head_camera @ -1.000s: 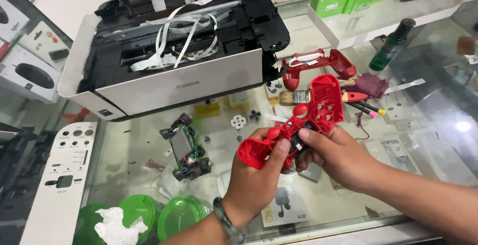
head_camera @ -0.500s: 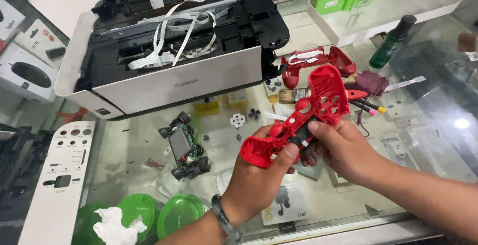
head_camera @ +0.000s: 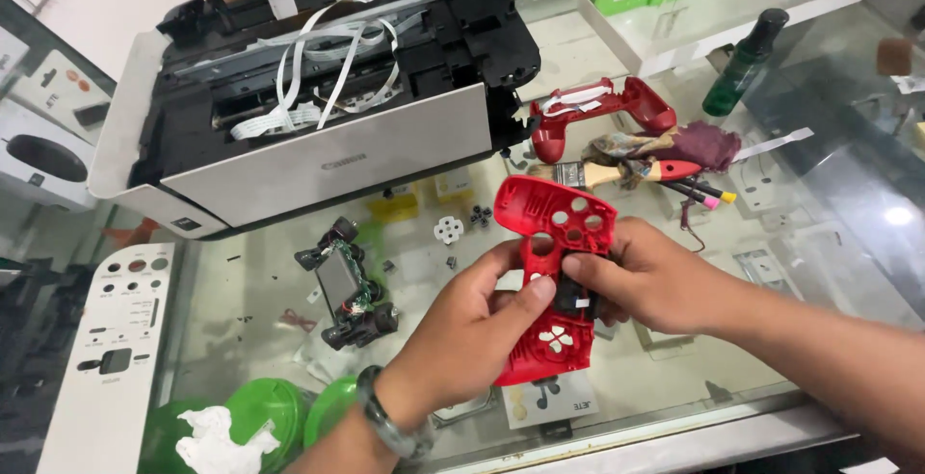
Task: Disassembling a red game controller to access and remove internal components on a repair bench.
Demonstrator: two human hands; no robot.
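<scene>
Shell rotated since the earlier frame: red controller shell (head_camera: 557, 281) now stands near-upright, inner side to camera, was lying diagonal. Left to right: white button panel (head_camera: 108, 339) at left edge of glass desk (head_camera: 829, 243), opened printer (head_camera: 318, 98) far left, controller circuit board (head_camera: 349, 286) just left of the hands. Left hand (head_camera: 472, 339) grips shell's lower left edge, thumb on inner face. Right hand (head_camera: 646, 276) closed on its right side. Second red shell half (head_camera: 602, 113) far right, green bottle (head_camera: 744, 65) beyond.

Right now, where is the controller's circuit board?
In the head view, the circuit board lies on the glass counter, left of the left hand, just in front of the opened printer.
</scene>
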